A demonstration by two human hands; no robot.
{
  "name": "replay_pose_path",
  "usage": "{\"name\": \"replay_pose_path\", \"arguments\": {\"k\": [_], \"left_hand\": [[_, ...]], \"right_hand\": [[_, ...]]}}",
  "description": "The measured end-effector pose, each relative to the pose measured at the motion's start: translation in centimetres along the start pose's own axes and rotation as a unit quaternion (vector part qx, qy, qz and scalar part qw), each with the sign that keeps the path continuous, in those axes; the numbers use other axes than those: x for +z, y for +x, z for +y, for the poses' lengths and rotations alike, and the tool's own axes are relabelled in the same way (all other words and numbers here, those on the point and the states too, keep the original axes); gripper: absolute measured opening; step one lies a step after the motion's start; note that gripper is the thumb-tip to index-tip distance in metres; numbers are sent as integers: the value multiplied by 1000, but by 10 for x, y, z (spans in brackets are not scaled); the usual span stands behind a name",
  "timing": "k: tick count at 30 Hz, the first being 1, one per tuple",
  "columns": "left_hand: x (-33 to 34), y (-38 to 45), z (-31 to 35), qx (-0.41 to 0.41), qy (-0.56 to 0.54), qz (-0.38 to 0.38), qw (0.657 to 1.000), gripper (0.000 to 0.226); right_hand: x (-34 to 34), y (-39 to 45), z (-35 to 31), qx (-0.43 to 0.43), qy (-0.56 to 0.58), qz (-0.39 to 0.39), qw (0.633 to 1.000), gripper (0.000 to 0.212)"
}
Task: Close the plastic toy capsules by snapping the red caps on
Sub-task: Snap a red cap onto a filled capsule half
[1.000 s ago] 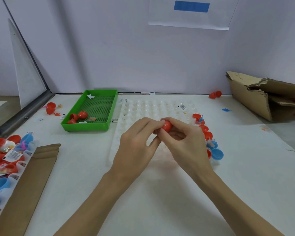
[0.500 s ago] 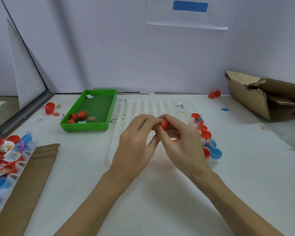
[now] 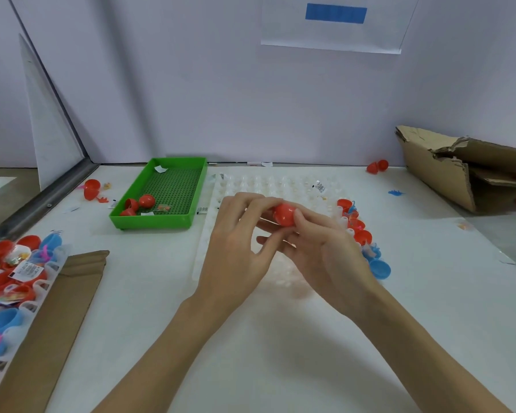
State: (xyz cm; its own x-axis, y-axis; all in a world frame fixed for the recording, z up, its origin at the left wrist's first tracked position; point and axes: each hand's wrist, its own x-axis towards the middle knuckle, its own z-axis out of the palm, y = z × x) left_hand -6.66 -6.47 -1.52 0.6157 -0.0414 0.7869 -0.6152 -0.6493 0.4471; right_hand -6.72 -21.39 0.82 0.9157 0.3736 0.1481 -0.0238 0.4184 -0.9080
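A red capsule (image 3: 285, 214) is held between both hands above the white dimpled tray (image 3: 268, 186) at the table's middle. My left hand (image 3: 236, 245) pinches it from the left with fingertips. My right hand (image 3: 325, 251) grips it from the right, thumb on its near side. The capsule's lower half is hidden by fingers. A row of red and blue capsule halves (image 3: 359, 231) lines the tray's right edge.
A green tray (image 3: 191, 217) with red capsule pieces (image 3: 140, 204) sits at the back left. A rack of red and blue capsules (image 3: 9, 269) and a cardboard strip (image 3: 57, 317) lie at the left. A torn cardboard box (image 3: 447, 174) stands at the right.
Both hands stayed together on the red capsule and shifted slightly away; more of the capsule's red top shows between the fingers now.
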Motion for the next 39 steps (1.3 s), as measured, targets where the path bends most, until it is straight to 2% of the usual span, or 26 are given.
{"name": "replay_pose_path", "arguments": {"k": [2,11,16,19,21,25,27,29,31,34,39], "left_hand": [[0,1,0,5,16,3,1000,29],[1,0,-1,26,40,20,999,30],[2,-1,-2,-2,17,3,1000,33],[2,0,-2,-12,14,-12,1000,33],[1,0,-2,-4,17,-29,999,36],[-2,2,-4,3,-21,-72,997,53],[-3,3,0,-32,-63,-75,995,62],[-4,4,3,-96,-117,-57,987,66],[-5,6,5,-125,-146,-37,981,55],[-6,4,7,-111,-127,-31,985,37],[-7,5,4,-62,-71,-27,995,34]], "right_hand": [[-2,1,-2,14,39,-19,999,40],[-7,2,0,1,21,-28,999,32],[-3,2,-7,75,77,-47,993,41],[-3,2,-6,104,117,-31,987,44],[-3,3,-4,96,83,-2,992,44],[-6,4,2,25,-50,74,996,34],[-6,3,2,7,-71,88,994,29],[-4,2,0,19,-50,79,995,33],[-2,1,-1,37,-24,63,997,41],[2,0,-1,57,-6,40,998,46],[1,1,-5,61,32,48,996,37]]}}
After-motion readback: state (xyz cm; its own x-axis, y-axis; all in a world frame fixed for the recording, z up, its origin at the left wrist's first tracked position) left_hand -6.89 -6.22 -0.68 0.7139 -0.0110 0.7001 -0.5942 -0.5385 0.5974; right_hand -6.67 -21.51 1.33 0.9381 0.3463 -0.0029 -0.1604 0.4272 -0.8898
